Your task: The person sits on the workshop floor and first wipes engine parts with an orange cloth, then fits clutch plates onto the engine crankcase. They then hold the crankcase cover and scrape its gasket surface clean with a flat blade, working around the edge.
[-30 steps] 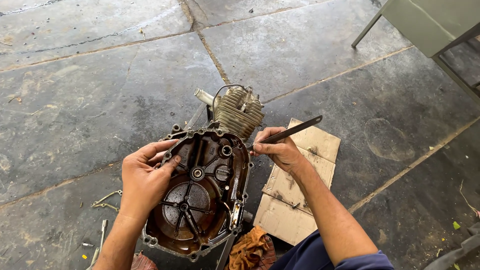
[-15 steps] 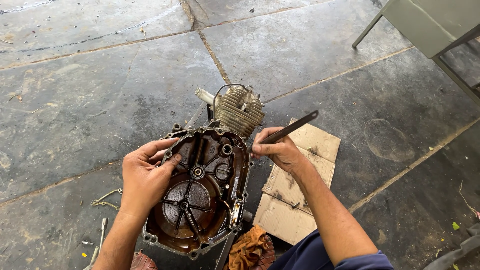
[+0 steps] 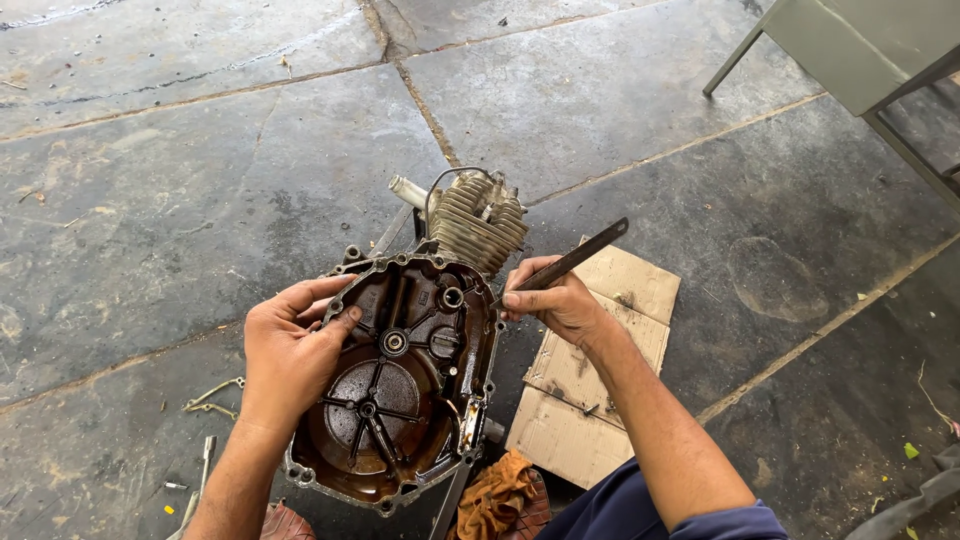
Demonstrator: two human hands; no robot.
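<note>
One engine cover [image 3: 400,380], two hands [image 3: 290,350].

Bare forearms; blue sleeve [image 3: 725,522] at right elbow.
</note>
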